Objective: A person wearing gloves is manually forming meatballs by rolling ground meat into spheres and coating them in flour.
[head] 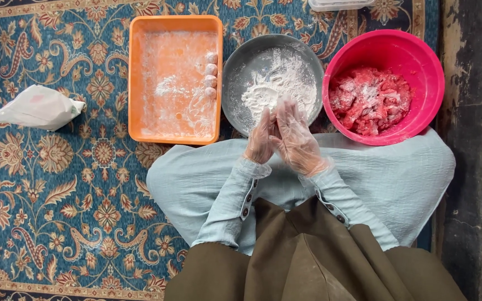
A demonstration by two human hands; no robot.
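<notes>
hands: left hand (260,142) and right hand (295,136) in thin clear gloves, pressed palm to palm just in front of the grey pan (272,83); can't tell if they're clasped on a lump or closed on nothing, the palms cover it
meat: raw red mince dusted white sits in the pink bowl (384,86), on the person's right, touching the pan's rim
flour: loose white heap in the grey pan, right under the fingertips
tray: orange tray (174,78) on the left of the pan, floured bottom, a column of small floured balls (211,73) along its right wall
risk, spill: hands hover over the pan's near edge and the lap; I'd say anything slipping out lands on the pale blue skirt (397,178) or the patterned rug (57,184), not back in the pan
risk, bowl: pink bowl rests partly on the skirt by the knee; a leg shift could tip it, looks likely enough to watch
risk, gloves: loose, wrinkled at the wrists; sticky mince could drag one off
risk, sleeves: cuffs sit close to the flour, easy to dust
hidden: whatever is between the palms; count of balls unclear, lowest ones blur into the flour
cut off: clear lidded box (340,4) at the top edge, only its near side shows
unclear: white bag (35,107) on the rug far left, contents not visible
</notes>
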